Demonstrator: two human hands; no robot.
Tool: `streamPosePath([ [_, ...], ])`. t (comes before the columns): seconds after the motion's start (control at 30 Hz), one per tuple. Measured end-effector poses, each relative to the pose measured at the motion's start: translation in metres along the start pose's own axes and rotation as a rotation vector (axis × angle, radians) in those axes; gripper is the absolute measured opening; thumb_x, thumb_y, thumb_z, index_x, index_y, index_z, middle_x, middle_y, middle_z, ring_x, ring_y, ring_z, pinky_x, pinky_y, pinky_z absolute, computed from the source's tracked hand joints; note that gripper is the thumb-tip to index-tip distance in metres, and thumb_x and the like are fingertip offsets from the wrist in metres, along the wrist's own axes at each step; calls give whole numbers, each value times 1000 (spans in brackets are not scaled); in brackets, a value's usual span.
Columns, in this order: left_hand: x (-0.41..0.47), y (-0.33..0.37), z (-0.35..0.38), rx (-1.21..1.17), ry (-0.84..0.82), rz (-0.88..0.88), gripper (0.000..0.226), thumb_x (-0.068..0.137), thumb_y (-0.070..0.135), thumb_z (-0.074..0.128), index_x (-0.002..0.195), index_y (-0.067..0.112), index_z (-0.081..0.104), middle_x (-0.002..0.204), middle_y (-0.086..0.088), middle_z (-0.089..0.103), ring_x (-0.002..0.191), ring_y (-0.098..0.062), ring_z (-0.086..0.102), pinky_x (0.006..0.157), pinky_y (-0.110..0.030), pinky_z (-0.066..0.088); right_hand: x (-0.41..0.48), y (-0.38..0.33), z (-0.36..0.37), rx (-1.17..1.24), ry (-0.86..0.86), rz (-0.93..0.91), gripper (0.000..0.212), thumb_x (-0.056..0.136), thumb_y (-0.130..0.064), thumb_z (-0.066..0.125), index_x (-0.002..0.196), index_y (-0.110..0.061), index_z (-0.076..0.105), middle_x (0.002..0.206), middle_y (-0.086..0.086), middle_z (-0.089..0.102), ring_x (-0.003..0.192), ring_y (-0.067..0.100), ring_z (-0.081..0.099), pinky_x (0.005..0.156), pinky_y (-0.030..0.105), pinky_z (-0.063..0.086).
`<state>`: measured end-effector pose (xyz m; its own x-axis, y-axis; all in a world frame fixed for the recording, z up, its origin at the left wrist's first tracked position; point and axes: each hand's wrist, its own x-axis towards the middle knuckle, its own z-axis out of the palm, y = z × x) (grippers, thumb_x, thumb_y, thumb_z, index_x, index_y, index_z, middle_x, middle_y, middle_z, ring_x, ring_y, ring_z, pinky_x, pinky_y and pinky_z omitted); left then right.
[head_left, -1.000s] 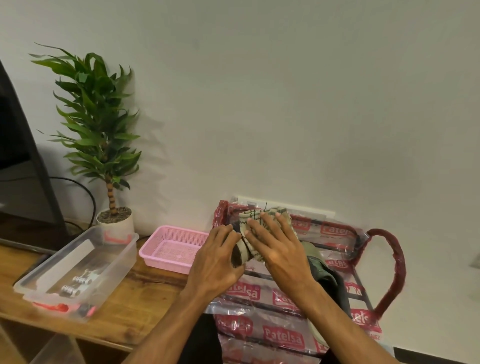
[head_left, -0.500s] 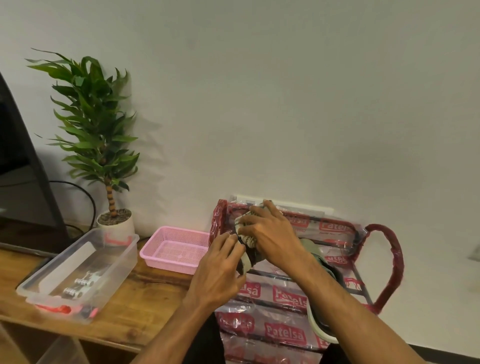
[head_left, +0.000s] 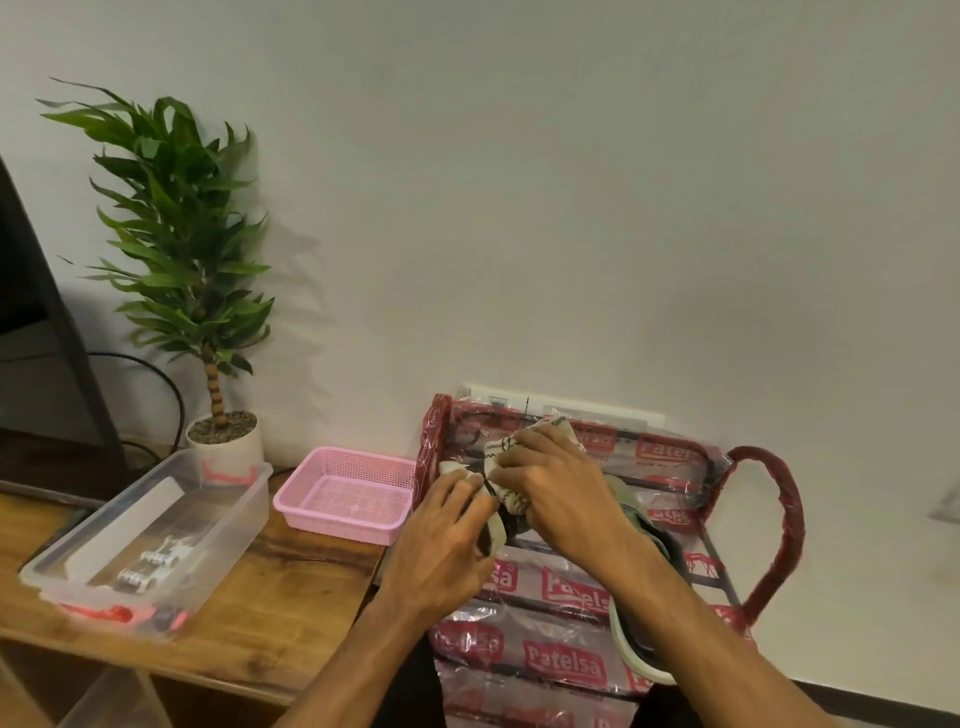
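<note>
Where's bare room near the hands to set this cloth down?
Bare: inside the pink basket, and the wooden table strip between clear box and basket. Crowded: the wrapped rack under left hand, right hand and rolled cloth, green clothing beside.

The cloth (head_left: 500, 446) I'm working reads cream, crossed by thin dark zigzag lines. The rack (head_left: 563, 670) under it is wrapped in clear film printed with red-and-white Patelsa labels, and its looped handle (head_left: 784, 525) is dark red. An olive green fabric (head_left: 626, 501) lies there too. Beside it I see a pale pink mesh basket (head_left: 337, 526). The counter (head_left: 291, 592) shows warm brown wood grain. The storage box (head_left: 228, 525) is clear with red clips. The plant (head_left: 182, 244) has deep green leaves, a banded brown stem and a white pot (head_left: 234, 449).
</note>
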<state>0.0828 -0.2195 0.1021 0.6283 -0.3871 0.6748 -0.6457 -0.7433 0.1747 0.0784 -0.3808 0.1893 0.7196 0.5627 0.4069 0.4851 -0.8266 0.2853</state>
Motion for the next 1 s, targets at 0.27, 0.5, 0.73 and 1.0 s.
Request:
streamPosePath([
  [0.27, 16, 5, -2, -65, 127, -211, 74, 57, 33, 89, 114, 22, 44, 121, 1, 41, 111, -20, 46, 70, -26, 53, -46, 8, -6, 209, 328, 168, 41, 68, 4, 79, 101, -20, 75, 112, -5, 69, 121, 19, 53, 112, 43, 31],
  [0.5, 17, 2, 6, -128, 171, -372, 80, 56, 32, 91, 113, 29, 34, 118, 5, 33, 109, -15, 38, 75, -26, 50, -45, -12, 8, 714, 525, 703, 77, 71, 24, 53, 130, -24, 56, 131, -16, 46, 132, 8, 38, 112, 31, 29],
  [0.73, 14, 9, 7, -170, 221, -382, 57, 66, 24, 76, 111, 21, 42, 111, -1, 45, 99, -18, 44, 65, -27, 45, -20, -53, 37, 607, 352, 464, 63, 75, 15, 60, 129, -16, 61, 130, -2, 55, 125, 11, 43, 109, 20, 29],
  [1.0, 15, 14, 7, -145, 256, -446, 47, 69, 17, 75, 103, 18, 42, 100, -1, 47, 90, -18, 43, 60, -28, 41, -13, -58, 44, 539, 338, 453, 57, 72, 9, 69, 123, -16, 65, 126, 0, 60, 121, 15, 48, 106, 20, 28],
])
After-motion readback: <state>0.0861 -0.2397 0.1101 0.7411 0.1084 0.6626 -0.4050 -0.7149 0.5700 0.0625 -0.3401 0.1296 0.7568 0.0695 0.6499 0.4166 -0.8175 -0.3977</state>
